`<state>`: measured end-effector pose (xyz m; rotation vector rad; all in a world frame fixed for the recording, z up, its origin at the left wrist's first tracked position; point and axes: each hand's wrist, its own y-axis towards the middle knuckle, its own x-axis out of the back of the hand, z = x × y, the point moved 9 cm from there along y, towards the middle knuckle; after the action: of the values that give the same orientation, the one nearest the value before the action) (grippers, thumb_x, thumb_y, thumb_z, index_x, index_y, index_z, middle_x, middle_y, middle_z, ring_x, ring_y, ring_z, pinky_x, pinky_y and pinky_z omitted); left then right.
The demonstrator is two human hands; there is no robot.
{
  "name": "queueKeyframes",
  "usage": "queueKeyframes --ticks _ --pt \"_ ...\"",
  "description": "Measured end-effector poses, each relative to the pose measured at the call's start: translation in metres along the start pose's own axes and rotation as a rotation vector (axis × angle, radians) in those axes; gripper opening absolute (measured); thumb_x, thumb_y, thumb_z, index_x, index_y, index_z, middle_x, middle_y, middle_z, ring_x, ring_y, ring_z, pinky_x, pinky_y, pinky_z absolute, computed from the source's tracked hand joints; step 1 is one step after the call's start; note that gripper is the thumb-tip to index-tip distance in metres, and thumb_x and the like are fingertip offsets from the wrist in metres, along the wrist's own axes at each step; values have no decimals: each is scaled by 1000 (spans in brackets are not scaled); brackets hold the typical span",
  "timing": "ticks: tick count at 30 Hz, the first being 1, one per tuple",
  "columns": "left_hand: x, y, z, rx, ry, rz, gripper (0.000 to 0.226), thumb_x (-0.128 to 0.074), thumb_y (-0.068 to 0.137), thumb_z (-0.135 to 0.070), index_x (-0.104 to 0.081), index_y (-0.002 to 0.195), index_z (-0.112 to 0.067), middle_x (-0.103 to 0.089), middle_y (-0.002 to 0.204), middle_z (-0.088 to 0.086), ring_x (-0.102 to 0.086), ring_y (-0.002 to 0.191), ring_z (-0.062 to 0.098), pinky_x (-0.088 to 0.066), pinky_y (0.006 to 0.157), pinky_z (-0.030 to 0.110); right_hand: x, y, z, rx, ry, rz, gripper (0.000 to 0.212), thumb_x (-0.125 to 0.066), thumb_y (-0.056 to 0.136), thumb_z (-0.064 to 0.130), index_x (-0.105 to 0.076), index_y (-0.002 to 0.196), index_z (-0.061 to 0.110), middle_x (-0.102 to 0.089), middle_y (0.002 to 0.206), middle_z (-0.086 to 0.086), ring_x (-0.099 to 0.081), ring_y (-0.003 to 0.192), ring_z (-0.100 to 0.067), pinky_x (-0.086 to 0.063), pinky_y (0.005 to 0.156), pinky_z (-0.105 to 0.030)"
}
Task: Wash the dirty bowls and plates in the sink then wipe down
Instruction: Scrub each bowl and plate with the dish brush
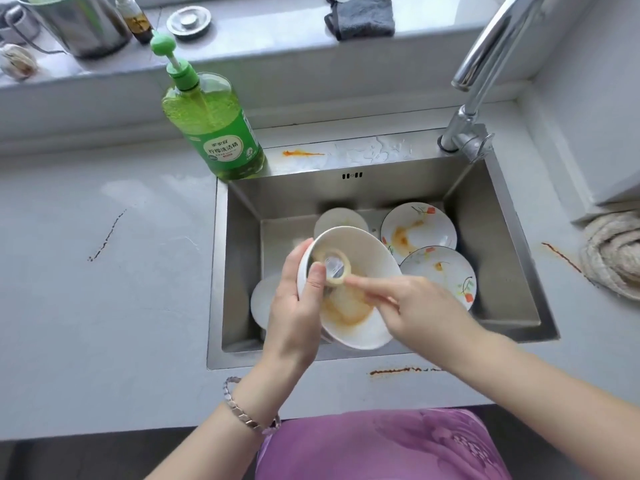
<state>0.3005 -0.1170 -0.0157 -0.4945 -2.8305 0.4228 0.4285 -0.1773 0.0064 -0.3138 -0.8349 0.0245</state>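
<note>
Head view showed me my left hand (294,306) clamped on the rim of a white bowl (349,289), thumb lying across its underside beside the foot ring, fingers hidden behind the rim. I held the bowl tilted over the sink (485,209), its underside turned up toward the camera and smeared with orange sauce. My right hand (415,306) reached in from the right with the fingers stretched out together and the fingertips (353,281) pressed on the bowl's underside just beside the foot ring; it gripped nothing that I could make out, and it was blurred.

Below the bowl, in the basin, lay other dishes: two flower-patterned plates (419,230) at the right, overlapping, both streaked with orange, a plain white piece (341,220) behind the bowl, and another white piece (263,299) at the left, partly covered by my left hand.

A green bottle of dish soap (214,126) with a pump stood at the sink's back left corner. The tap (485,64) rose at the back right. Orange smears marked the sink's back ledge and the grey countertop (104,271). A dark cloth (360,15) lay on the sill behind.
</note>
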Motion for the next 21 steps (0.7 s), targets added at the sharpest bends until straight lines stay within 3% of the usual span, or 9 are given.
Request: queueKeyframes --ticks 2,3,5,7,10,12,15,17,21 --pt "10 3 -1 -4 -9 -48 35 -42 80 -48 -50 113 -45 -61 102 -24 -57 93 -8 -46 80 18 3 1 -13 -42 -239 32 45 -35 98 25 -37 131 56 -63 106 6 -55 100 -18 -40 71 -32" --pt "17 6 -2 -9 -7 -86 36 -42 79 -48 -50 115 -43 -59 103 -23 -57 94 -6 -46 81 20 -1 -5 -16 -56 -250 80 45 -34 98 25 -38 131 55 -63 107 6 -55 100 -19 -39 70 -32" --pt "22 9 -4 -19 10 -114 39 -43 79 -48 -50 117 -40 -59 103 -21 -57 95 -1 -46 82 25 -11 -17 2 -2 -69 153 43 -39 97 24 -45 127 54 -66 108 7 -56 100 -18 -43 75 -33" --pt "10 4 -3 -9 6 -61 41 -43 79 -47 -50 119 -37 -61 98 -19 -60 87 -6 -48 77 18 -10 -13 21 53 36 115 41 -43 96 23 -48 124 53 -68 105 7 -58 96 -18 -43 74 -31" --pt "1 -2 -2 12 -12 -4 49 -42 78 -45 -50 124 -30 -60 100 -22 -56 83 -17 -44 70 5 3 8 -6 -38 -119 23 42 -41 96 26 -46 125 55 -67 105 2 -57 97 -22 -37 69 -31" --pt "12 4 -3 1 24 -50 47 -42 78 -47 -50 123 -34 -58 100 -26 -55 88 -16 -45 75 10 0 2 -19 -64 -199 73 42 -38 97 25 -44 127 53 -66 111 4 -56 103 -20 -39 72 -31" --pt "18 11 -2 11 44 -82 44 -43 79 -49 -51 120 -37 -60 99 -23 -58 91 -7 -47 82 22 -15 -15 9 21 -14 154 42 -41 96 23 -48 125 53 -68 111 7 -58 101 -19 -45 79 -33" --pt "4 7 -1 33 40 -17 47 -43 78 -48 -51 122 -33 -61 97 -20 -58 85 -9 -47 78 19 -8 -4 13 39 22 105 41 -44 95 23 -50 123 53 -68 108 5 -59 97 -21 -45 79 -32" --pt "7 8 -2 38 44 -8 50 -43 77 -49 -51 124 -33 -60 96 -25 -56 87 -14 -45 77 15 3 6 -20 -55 -187 75 43 -40 96 22 -47 126 52 -67 107 3 -57 98 -22 -37 68 -32"
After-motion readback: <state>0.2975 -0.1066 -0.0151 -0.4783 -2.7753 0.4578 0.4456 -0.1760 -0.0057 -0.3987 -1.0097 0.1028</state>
